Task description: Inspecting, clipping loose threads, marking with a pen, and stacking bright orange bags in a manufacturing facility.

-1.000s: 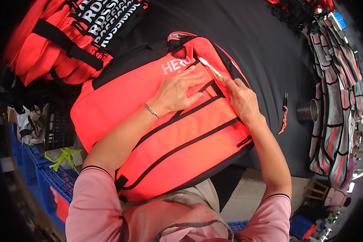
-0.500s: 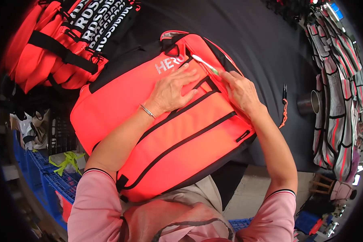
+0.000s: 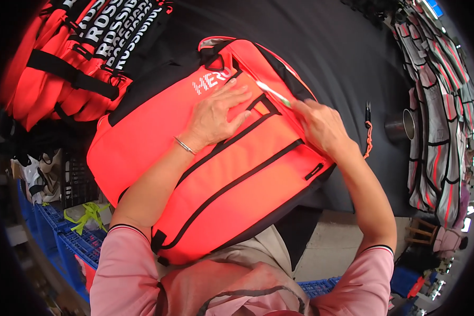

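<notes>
A bright red-orange backpack (image 3: 147, 137) with black trim lies on a dark cloth in front of me. My left hand (image 3: 218, 115) rests flat on its upper panel, below the white lettering, fingers spread. My right hand (image 3: 324, 126) is closed around a slim white and green stick that looks like a toothbrush (image 3: 272, 92). Its white end points up and left, over the bag near the black-edged seam. The bristles, if any, are too blurred to make out. The fingertips of my right hand are partly hidden.
Several folded red bags with black straps (image 3: 63, 73) are piled at the far left. Thread snips on an orange cord (image 3: 368, 129) lie to the right, beside a metal cup (image 3: 400, 125). Grey bag pieces (image 3: 434, 137) hang or lie stacked beyond. Blue crates (image 3: 79, 242) stand lower left.
My right hand has moved a little right and down along the bag with the toothbrush, which is slightly blurred. My left hand stays flat on the panel. The whole view has shifted slightly.
</notes>
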